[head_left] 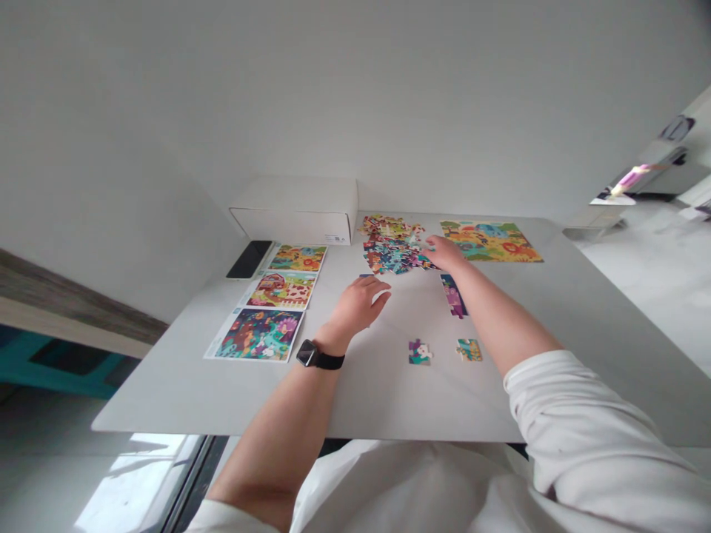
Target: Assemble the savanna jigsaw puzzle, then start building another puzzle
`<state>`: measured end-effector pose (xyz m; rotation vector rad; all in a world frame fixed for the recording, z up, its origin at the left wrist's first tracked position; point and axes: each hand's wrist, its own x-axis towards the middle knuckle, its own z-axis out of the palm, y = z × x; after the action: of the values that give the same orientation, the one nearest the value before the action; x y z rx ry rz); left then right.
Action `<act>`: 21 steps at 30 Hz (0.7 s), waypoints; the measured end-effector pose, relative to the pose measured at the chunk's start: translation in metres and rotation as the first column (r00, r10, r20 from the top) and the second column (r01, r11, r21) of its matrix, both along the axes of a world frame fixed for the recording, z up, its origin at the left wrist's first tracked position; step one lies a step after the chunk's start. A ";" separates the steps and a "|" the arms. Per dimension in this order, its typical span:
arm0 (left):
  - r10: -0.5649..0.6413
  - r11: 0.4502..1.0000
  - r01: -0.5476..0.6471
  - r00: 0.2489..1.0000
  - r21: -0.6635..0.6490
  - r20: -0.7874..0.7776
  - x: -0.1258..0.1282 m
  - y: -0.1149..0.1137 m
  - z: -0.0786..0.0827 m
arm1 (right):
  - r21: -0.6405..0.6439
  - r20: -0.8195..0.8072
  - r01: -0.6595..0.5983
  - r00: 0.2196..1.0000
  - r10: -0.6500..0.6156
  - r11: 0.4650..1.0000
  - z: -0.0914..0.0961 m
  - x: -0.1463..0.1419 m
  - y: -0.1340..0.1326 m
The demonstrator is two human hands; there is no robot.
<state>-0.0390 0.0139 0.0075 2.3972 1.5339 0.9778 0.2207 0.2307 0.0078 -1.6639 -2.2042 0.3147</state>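
My left hand [361,303] hovers over the middle of the table, fingers stretched out and thumb apart, holding nothing. Just beyond its fingertips a dark puzzle piece [366,276] shows in part. My right hand [443,253] reaches to the right edge of a pile of puzzle pieces [392,253], its fingers slightly apart at the pieces. Below the right wrist lies a purple joined strip of puzzle pieces [454,297], partly covered by the forearm. Nearer to me are two loose pieces, a purple and teal piece [419,352] and a yellow and teal piece [469,350].
An assembled animal puzzle [492,241] lies at the back right. On the left are three picture cards, the jungle card [298,258], the farm card [282,289] and the dark forest card [260,334]. A phone [249,260] lies beside them, before a white box [294,211].
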 end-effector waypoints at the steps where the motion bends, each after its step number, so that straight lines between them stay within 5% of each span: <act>1: 0.002 1.000 -0.002 1.000 -0.001 0.000 0.000 0.000 0.000 | -0.010 -0.003 0.013 1.000 -0.013 1.000 0.001 -0.004 0.002; 9: 0.041 0.998 -0.041 0.999 -0.047 -0.001 0.000 -0.003 0.007 | -0.060 -0.044 -0.004 0.999 0.002 0.998 0.003 -0.017 0.013; 13: 0.070 0.996 -0.067 0.997 -0.062 0.039 0.000 -0.003 0.009 | 0.044 -0.069 -0.061 0.996 0.063 0.997 0.014 -0.013 0.000; 17: 0.156 0.981 -0.124 0.961 -0.146 0.227 0.003 -0.001 0.010 | 0.211 -0.120 -0.201 0.966 0.229 0.957 0.028 -0.010 -0.042; 21: 0.210 0.938 0.003 0.792 -0.348 0.573 0.017 0.000 0.009 | 0.298 -0.161 -0.355 0.896 0.413 0.886 0.037 -0.008 -0.109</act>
<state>-0.0216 0.0136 0.0167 1.5588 1.4365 1.2314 0.2126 0.1214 0.0451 -0.9925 -2.2779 0.2793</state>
